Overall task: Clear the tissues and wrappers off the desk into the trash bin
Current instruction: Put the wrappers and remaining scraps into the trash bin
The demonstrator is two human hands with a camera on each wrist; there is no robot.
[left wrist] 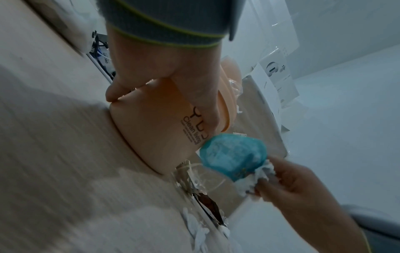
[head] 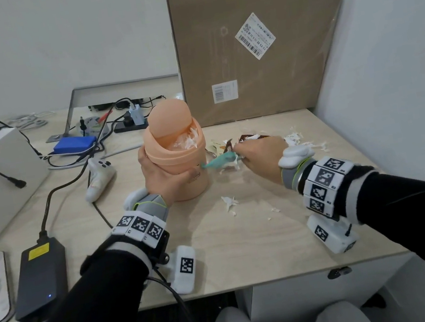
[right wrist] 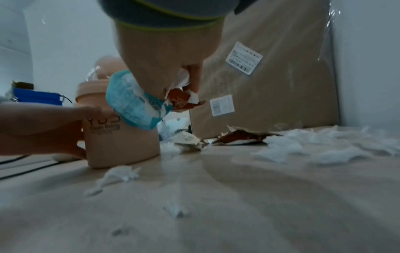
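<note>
Trash bin (head: 178,163): peach plastic, upright on the counter (head: 259,237), domed swing lid tipped open, white tissue showing inside the mouth. Printed lettering on its side wall.

Left hand (head: 162,178): wrapped around the bin's lower body, thumb on the near face, fingers curled round the far side.

Right hand (head: 259,154): just right of the bin, fingers closed on a bundle made of a teal wrapper (head: 219,161), white tissue scraps and a small brown wrapper piece (right wrist: 180,101). The teal wrapper's free end touches or nearly touches the bin's side; which, cannot be told. The bundle is held clear of the counter.

Loose items on the counter:
- brown wrapper (head: 249,137), torn, lying behind the right hand near the cardboard box (head: 255,37);
- pale wrapper (head: 217,144), just right of the bin;
- tissue scraps (head: 300,140), scattered to the right of the right hand;
- tissue shred (head: 229,202), in front of the bin, with smaller flecks nearby.

Other: power adapter (head: 41,280), blue case (head: 75,145), white controller (head: 98,178) and cables on the left side of the counter.
</note>
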